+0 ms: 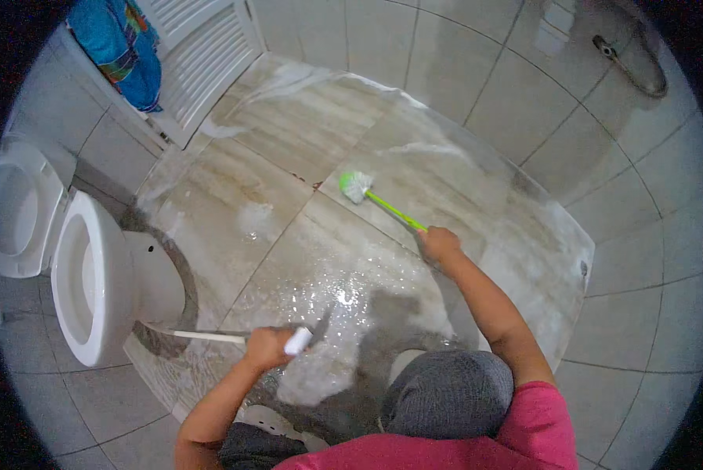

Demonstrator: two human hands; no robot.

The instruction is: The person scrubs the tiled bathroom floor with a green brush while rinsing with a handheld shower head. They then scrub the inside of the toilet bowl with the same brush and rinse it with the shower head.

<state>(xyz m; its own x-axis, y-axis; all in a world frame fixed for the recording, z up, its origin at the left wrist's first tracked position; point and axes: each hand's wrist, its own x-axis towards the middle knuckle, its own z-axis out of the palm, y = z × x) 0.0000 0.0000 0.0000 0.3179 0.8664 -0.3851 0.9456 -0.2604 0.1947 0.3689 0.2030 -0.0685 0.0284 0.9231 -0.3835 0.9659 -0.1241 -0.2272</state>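
Observation:
My right hand (440,244) is closed round the bright green handle of a toilet brush (390,207). Its white bristle head with a green end rests on the wet tiles ahead of me. Lower and to the left, my left hand (268,348) grips what looks like a white hand sprayer (298,341). A thin white hose (209,337) runs from behind that hand toward the toilet base. Water and suds glisten on the tiled floor (281,184) in front of the sprayer.
A white toilet (155,274) with raised lid stands at left. Beyond it are a white louvered door (206,63) and a hanging blue towel (120,55). Tiled walls (477,63) bound the floor; a tap fitting (604,47) is at upper right. A drain (584,269) lies by the right edge.

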